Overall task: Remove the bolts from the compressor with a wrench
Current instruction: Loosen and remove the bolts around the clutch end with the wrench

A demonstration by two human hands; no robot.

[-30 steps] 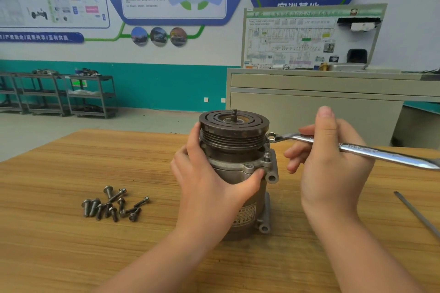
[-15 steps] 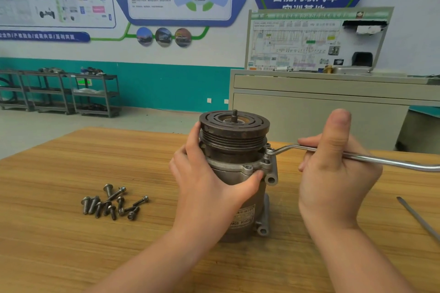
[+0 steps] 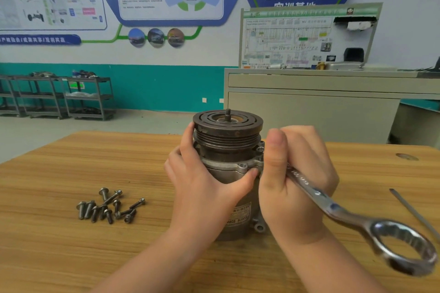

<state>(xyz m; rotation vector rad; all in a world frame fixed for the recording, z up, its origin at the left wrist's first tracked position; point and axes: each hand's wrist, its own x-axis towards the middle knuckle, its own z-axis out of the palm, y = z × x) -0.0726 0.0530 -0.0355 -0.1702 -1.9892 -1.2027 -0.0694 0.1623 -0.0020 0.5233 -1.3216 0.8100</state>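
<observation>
The compressor is stood upright on the wooden table and is grasped around its body by the left hand. The wrench is clenched in the right hand, its small end placed at the compressor flange. Loose bolts are lying to the left.

The wrench has been swung round from pointing out to the right until its free ring end is aimed toward the camera. The right hand has been brought in against the compressor flange.
</observation>
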